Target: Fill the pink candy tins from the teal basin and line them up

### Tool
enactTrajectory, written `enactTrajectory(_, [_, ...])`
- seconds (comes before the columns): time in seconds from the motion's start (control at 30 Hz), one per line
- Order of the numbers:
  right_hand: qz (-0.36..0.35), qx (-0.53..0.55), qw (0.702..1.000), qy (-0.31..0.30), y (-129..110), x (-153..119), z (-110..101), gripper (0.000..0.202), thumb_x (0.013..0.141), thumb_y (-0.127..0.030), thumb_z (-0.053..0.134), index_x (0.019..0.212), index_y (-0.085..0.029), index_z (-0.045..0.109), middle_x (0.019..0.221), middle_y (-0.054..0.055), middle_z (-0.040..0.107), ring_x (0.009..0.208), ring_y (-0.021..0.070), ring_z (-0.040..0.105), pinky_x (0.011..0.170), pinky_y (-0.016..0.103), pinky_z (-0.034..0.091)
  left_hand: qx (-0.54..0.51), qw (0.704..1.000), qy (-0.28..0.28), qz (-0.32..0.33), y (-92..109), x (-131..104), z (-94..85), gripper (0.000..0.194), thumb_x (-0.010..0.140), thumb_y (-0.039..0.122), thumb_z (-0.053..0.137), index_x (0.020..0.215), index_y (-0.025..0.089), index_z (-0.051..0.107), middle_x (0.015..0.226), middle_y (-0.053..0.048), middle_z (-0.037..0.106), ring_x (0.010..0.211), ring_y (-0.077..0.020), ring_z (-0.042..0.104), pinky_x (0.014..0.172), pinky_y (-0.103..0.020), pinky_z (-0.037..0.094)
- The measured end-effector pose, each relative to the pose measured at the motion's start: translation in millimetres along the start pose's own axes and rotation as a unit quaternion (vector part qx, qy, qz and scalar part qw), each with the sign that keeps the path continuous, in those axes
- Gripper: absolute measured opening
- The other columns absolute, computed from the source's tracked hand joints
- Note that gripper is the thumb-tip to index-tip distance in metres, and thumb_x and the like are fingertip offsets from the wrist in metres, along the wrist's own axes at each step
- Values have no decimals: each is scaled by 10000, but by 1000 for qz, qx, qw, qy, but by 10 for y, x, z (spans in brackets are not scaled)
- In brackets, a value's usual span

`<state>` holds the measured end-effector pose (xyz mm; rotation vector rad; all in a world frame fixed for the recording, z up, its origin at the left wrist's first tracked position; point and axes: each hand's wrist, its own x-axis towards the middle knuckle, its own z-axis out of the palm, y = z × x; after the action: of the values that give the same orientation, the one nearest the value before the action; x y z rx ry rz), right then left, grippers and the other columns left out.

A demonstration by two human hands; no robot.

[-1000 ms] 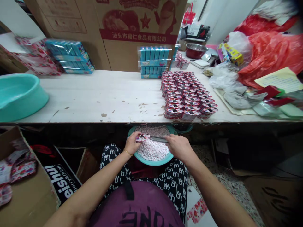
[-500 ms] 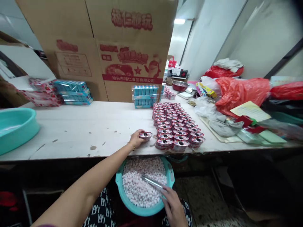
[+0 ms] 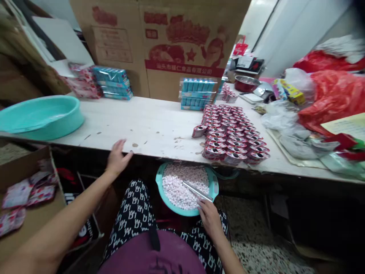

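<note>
My left hand (image 3: pixel 117 161) hovers by the table's front edge with fingers spread and nothing in it. My right hand (image 3: pixel 210 217) has its fingers on the near end of a shiny metal tube (image 3: pixel 197 191). That tube lies across small whitish candies (image 3: pixel 178 190) in a turquoise basin (image 3: pixel 168 207) below the table edge, above my lap. Several small red-and-white containers with a dark hole on top (image 3: pixel 235 140) stand in close rows on the table. One similar container (image 3: pixel 199 131) stands at the left side of these rows, apart from my hands.
A wide turquoise tub (image 3: pixel 65 121) sits at the table's left. Blue wrapped packs (image 3: pixel 198 93) stand before a large cardboard box (image 3: pixel 182 45). Red plastic bags (image 3: pixel 333 99) crowd the right. Below left, an open carton (image 3: pixel 54 213) holds red-and-white packets (image 3: pixel 28 194).
My left hand has let go of the container, which now stands beside the rows, and has moved left. My right hand stays at the tube. The view has tilted down and shifted left.
</note>
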<state>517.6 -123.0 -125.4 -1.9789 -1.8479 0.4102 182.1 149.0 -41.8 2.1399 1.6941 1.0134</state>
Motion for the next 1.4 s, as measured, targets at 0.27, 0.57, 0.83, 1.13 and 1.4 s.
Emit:
enactTrajectory(0.27, [-118,-25,991,-55,-323,100,319,363,759,-423,547,1052,-212,587,993,88,570,923,202,512,791,349,424,184,962,19,-199,-1180,-2099,-1404,472,706,563,414,975,192,525,1042,-85,562,1063,-289,475,937,-491,370])
enactTrajectory(0.57, [-168,-57,977,-115,-490,534,57,228,819,-273,476,999,-218,604,1020,70,580,935,186,521,800,322,426,108,982,71,-141,-550,-1438,-791,474,744,433,489,1127,154,495,1229,-126,431,1141,-262,423,990,-431,331])
enactTrajectory(0.83, [-216,-159,963,-11,-480,1911,-87,440,824,-283,439,1250,-174,442,1331,107,396,1246,279,291,970,427,316,-3,996,-32,-83,225,-221,-255,318,798,317,471,1077,182,541,1217,-100,455,1120,-200,456,975,-365,368])
enactTrajectory(1.13, [-120,-238,911,-314,-653,1980,-264,589,763,-25,305,1335,-168,316,1417,45,236,1270,285,244,971,410,334,-42,932,-70,-354,602,-546,-1038,396,688,433,527,956,152,606,1036,-104,602,891,-216,589,838,-381,463])
enactTrajectory(1.4, [-237,-254,857,-380,-554,2220,-473,627,742,-11,238,1363,-93,202,1415,156,198,1283,293,203,972,508,277,-43,810,15,-585,1587,-1920,-1466,380,554,408,595,818,139,646,916,-111,670,872,-241,615,821,-346,467])
